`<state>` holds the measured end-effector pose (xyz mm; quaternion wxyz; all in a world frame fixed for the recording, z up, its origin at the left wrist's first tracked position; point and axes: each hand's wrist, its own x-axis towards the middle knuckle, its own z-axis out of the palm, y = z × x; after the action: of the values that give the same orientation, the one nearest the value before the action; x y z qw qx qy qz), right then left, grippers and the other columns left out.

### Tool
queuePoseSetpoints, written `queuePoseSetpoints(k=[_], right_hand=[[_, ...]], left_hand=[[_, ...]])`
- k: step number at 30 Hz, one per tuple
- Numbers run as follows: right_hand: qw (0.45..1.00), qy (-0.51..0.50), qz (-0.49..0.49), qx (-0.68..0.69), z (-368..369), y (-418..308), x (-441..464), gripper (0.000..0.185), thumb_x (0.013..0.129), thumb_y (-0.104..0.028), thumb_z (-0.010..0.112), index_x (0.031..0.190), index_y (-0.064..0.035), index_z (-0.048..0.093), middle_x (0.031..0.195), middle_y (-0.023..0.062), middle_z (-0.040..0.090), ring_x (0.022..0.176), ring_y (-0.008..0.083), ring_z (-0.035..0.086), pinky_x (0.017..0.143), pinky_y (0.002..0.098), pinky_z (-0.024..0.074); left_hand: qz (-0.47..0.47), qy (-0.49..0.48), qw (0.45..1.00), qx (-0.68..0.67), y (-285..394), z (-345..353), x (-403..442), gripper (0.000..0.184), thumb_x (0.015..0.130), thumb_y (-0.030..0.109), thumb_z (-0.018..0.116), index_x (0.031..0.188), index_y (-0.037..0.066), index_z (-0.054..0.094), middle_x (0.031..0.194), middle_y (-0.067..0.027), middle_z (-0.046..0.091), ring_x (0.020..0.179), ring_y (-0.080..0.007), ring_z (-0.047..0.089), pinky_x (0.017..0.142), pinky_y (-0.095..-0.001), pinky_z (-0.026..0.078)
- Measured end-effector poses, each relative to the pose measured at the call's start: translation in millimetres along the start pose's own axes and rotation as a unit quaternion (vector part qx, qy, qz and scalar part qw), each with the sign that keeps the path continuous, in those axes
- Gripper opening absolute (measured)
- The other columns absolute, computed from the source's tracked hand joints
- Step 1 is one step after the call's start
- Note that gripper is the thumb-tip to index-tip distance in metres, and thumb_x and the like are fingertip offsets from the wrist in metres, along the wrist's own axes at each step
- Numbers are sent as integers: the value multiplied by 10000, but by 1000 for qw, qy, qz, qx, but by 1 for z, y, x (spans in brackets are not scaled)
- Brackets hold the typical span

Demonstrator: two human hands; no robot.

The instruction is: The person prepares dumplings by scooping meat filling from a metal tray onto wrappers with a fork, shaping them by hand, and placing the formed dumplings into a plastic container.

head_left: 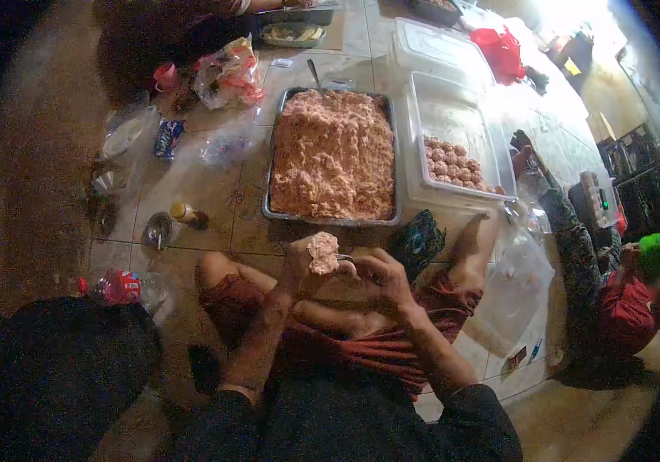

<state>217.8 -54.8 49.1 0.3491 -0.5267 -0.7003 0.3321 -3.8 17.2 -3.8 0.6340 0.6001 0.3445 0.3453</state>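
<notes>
My left hand (297,258) holds a lump of pink minced mixture (323,252) above my lap. Beside it, my right hand (380,269) grips a metal spoon (345,259), whose end reaches the lump. Just beyond my hands, a large metal tray (266,202) is heaped with the same pink mixture (334,154), and another spoon (314,75) stands in its far edge. To the right of the tray, a clear plastic container (453,92) has rows of round balls (453,163) at its near end.
Small bottle (184,212), metal bowl (158,230) and soda bottle (120,286) lie left. Plastic bags (230,73) are beyond. A dark patterned cloth (420,240) rests by my right knee. One person (628,312) sits at the right, another (168,23) at the far left.
</notes>
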Motion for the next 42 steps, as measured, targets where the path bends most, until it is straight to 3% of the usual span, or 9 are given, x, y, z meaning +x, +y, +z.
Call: queuePoseSetpoints(k=[3,6,10,13,19,22,33,38,42], right_hand=[[999,52,9,-4,-7,-2,1,292,813,2,668,1105,-10,676,954,138,638,854,294,632,786,335,509],[984,83,84,133,5,8,-13,143,974,-26,606,1097,-4,675,899,60,621,788,152,585,732,300,486],[921,-6,200,334,31,12,-33,192,999,-68,595,1160,-2,674,965,7,630,846,79,528,754,250,451],[954,39,58,292,57,27,-37,146,988,-71,589,1097,4,652,993,41,623,825,135,541,745,299,462],[995,76,24,54,17,-3,-17,224,944,8,565,1143,-15,664,921,123,588,839,248,584,762,329,470],[983,68,104,134,20,17,-33,180,997,-63,578,1136,-8,678,923,61,620,837,144,567,742,299,470],[931,-10,134,339,59,38,-54,239,1014,-137,611,1204,-11,686,970,12,640,864,105,570,732,287,493],[997,79,12,-13,49,3,-33,190,956,-21,607,1132,-5,676,969,122,622,872,244,626,784,309,490],[993,73,67,65,16,-5,-39,159,962,20,581,1098,16,664,937,140,612,860,231,621,783,296,481]], left_hand=[[-24,32,993,-112,22,3,4,215,928,238,694,898,44,605,839,-44,628,741,-164,611,680,-324,516],[219,-83,899,369,-52,-22,14,177,913,151,734,946,40,600,895,-23,632,799,-111,611,707,-278,526],[27,-5,878,-479,-84,-21,9,241,888,256,711,850,53,586,826,-58,606,754,-231,634,707,-435,580],[4,88,992,-88,-37,6,7,285,913,288,672,925,16,590,856,-81,605,746,-252,613,726,-466,584],[71,-131,858,-492,-101,-27,19,362,923,374,650,886,26,560,760,-43,538,664,-209,537,850,-514,556],[48,6,999,7,4,-18,-3,426,750,278,912,830,55,558,731,-46,584,655,-168,573,621,-317,492],[58,41,995,65,54,7,-6,397,789,292,881,990,40,649,882,-35,677,791,-122,630,706,-300,524],[105,34,984,137,13,12,-2,435,798,331,873,1016,30,647,881,-75,677,776,-139,637,725,-292,532],[-112,-63,990,-49,-46,-23,10,419,744,267,922,962,49,639,890,-44,685,805,-98,629,730,-268,528]])
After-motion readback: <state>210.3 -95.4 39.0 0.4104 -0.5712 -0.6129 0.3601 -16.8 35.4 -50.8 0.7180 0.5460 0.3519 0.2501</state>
